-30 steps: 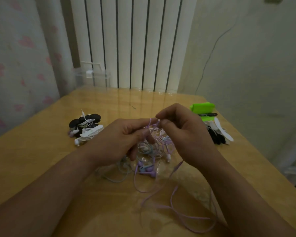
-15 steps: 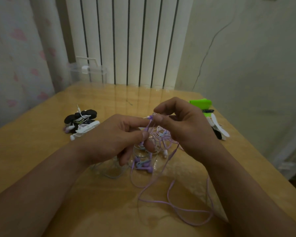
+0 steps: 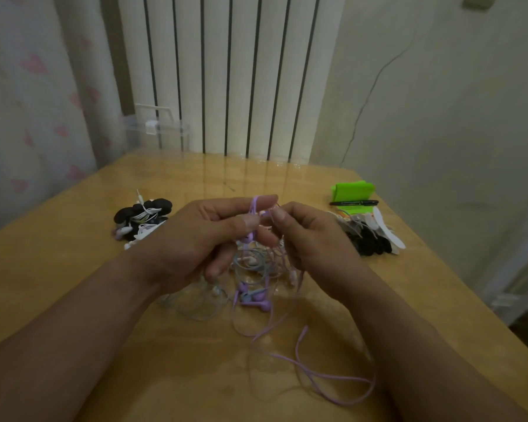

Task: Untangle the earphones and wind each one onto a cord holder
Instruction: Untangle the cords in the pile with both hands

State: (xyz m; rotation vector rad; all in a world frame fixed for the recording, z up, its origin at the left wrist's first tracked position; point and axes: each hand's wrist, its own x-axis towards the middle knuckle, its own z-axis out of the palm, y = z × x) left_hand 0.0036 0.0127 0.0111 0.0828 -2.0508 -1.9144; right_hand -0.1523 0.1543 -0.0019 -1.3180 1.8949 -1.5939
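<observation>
Tangle (image 3: pixel 256 266) of earphones sits mid-table, right under both hands, partly lifted off the table (image 3: pixel 73 284); left hand (image 3: pixel 195 242) has thumb + index pinching the purple cord (image 3: pixel 254 205) up top, other fingers curled loose underneath, prob to let the knot hang so the loops fall open; right hand (image 3: pixel 314 242) is just beside it, thumb and index tips pressed together on what looks like the same purple strand, rest of its fingers tucked under, can't see them properly; my guess is it's picking one loop out while the left anchors; purple earbuds (image 3: pixel 253 300) lie on the wood below, and the free purple tail (image 3: pixel 333 376) trails toward the near edge, so that one's partly freed imo; wound sets (image 3: pixel 144 217) parked far left, spare cord holders (image 3: pixel 369 239) far right by a green thing (image 3: pixel 352 191) and pen (image 3: pixel 354 203), out of the way but reachable; nothing's being wound yet
</observation>
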